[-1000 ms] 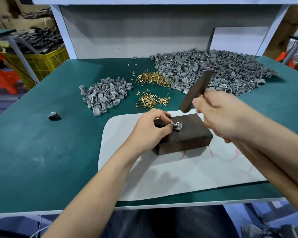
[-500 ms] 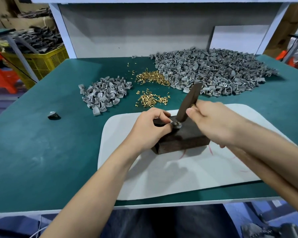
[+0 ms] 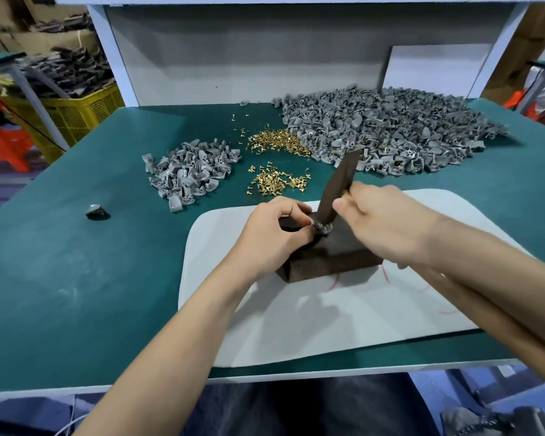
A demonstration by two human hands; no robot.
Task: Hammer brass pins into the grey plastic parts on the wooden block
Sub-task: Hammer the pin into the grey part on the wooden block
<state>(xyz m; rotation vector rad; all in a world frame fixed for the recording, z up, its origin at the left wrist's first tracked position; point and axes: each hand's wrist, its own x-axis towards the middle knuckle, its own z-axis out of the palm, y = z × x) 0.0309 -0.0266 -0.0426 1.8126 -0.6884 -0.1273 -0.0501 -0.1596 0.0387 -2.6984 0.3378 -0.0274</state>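
On wooden block (image 3: 337,256), grey part (image 3: 321,228) in pinch of left hand (image 3: 271,234) (bar (image 3: 340,184) fisted in right hand (image 3: 387,221))

- We saw bright, even light from overhead on the green table (image 3: 76,294).
- Soft, faint shadows of the arms lay on the near side of the white mat (image 3: 359,325).
- The right hand (image 3: 387,225) and hammer (image 3: 340,187) were motion-blurred.
- The far shelf posts (image 3: 107,51) leaned, bent by the wide lens.

The dark bar (image 3: 339,187) has dropped onto the grey part (image 3: 321,229).
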